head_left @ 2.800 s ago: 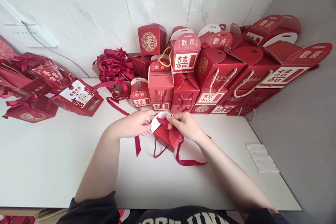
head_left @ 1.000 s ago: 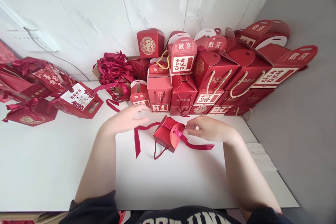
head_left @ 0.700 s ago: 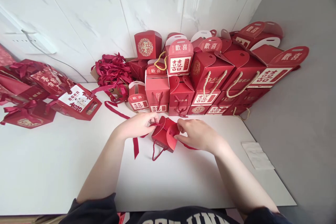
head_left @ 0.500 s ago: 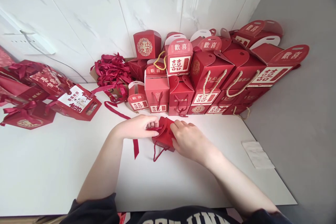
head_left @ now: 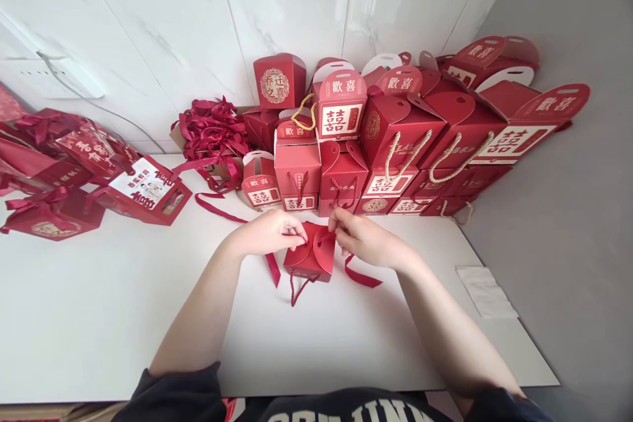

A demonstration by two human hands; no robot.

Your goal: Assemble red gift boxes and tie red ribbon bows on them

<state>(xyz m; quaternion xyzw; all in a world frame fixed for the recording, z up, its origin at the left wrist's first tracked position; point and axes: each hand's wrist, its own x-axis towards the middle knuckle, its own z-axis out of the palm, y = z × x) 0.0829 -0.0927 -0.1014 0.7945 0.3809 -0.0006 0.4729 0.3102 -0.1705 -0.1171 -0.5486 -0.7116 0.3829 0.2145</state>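
Note:
A small red gift box [head_left: 310, 260] with rounded top flaps and a cord handle stands on the white table [head_left: 99, 316] in front of me. A dark red ribbon [head_left: 360, 275] runs across its top, with one end hanging left and one lying right. My left hand [head_left: 270, 235] pinches the ribbon at the box's left top edge. My right hand [head_left: 363, 237] pinches the ribbon at the right top edge. Both hands touch the box top.
A stack of red gift boxes [head_left: 395, 138] lines the wall behind. A heap of loose red ribbons [head_left: 212, 128] lies at back left. More red boxes [head_left: 143, 188] lie at far left. A white paper sheet [head_left: 487, 291] sits near the table's right edge.
My hands pulled the ribbon ends apart, came back together over the box, and now pinch the ribbon at its top. The flaps are folded down, and the ribbon tails have shifted.

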